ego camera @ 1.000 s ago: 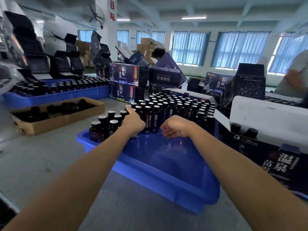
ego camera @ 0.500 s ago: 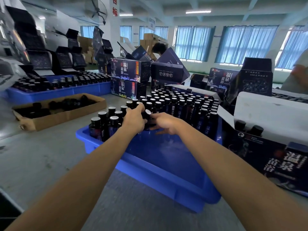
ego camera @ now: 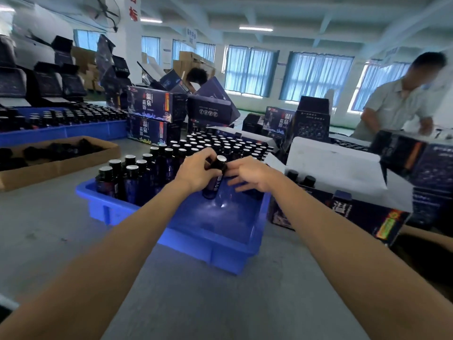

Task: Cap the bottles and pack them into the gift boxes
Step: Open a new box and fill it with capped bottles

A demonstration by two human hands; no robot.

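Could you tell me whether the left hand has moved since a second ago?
Yes. Against the blue bin, the left hand has pulled back from the rows, gripping one bottle.

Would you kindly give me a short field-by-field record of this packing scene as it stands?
left hand: grips a bottle, tilted, over the crate
right hand: at the bottle's other side; contact unclear
bottle cap: on
crate: blue; standing bottles fill its far part
gift box: open, right of the crate; two boxed bottles show inside
tray: cardboard, left of the crate
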